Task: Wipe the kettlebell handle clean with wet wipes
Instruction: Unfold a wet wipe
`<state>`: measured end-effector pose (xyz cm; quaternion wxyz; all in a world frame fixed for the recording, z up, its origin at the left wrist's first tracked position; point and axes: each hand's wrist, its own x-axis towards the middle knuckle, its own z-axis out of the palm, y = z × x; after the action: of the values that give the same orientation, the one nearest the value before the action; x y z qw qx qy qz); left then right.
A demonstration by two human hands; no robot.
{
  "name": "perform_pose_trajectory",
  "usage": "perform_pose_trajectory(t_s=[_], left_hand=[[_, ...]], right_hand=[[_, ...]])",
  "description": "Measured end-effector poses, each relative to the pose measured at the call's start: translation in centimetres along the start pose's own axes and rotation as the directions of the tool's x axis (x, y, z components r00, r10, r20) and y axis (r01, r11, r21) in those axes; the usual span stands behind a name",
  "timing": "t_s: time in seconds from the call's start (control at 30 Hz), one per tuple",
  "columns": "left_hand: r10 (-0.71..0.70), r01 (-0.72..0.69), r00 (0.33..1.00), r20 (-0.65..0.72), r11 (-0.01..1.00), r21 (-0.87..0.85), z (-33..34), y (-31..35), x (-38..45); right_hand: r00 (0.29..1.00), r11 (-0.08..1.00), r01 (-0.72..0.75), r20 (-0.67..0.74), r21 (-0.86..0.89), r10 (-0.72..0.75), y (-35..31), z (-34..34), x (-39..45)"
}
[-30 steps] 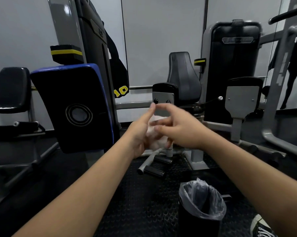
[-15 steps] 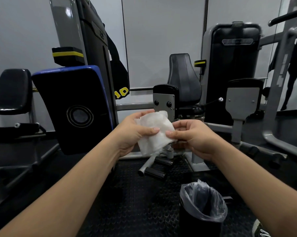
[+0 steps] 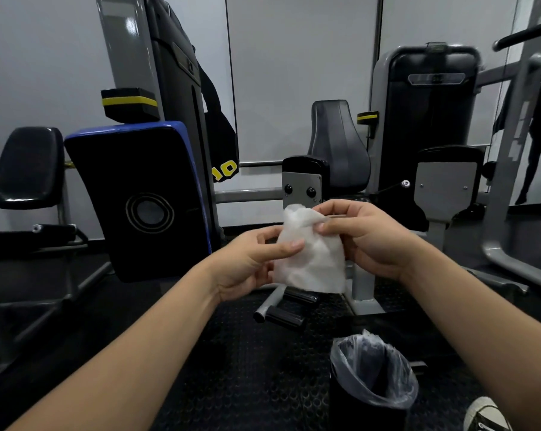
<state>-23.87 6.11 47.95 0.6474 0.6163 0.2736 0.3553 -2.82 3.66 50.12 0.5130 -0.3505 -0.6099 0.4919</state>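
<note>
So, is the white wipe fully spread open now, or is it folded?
Partly spread, not flat: the wipe hangs crumpled, pinched between the left hand and the right hand.

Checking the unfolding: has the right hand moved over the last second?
Yes. The right hand drew rightward, off the grey bracket, holding the wet wipe.

Place: we take this for a gym.
Evidence: we see weight machines, padded seats, a blue-edged strike pad and black rubber flooring.
</note>
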Motion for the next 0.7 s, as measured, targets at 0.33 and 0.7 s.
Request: perform_pose_trajectory(t_s=[0.33, 0.7], left_hand=[[0.104, -0.110, 0.974, -0.201, 0.994, -0.020, -0.1, 0.8, 0.0], [0.416, -0.426, 0.896, -0.153, 0.904, -0.040, -0.1, 3.2, -1.9]], right_hand=[[0.995, 0.996, -0.089, -0.038, -0.003, 0.089, 0.4, -0.1, -0.1], [0.976, 0.952, 0.214, -0.022, 0.217, -0.215, -1.2, 0.9, -0.3]])
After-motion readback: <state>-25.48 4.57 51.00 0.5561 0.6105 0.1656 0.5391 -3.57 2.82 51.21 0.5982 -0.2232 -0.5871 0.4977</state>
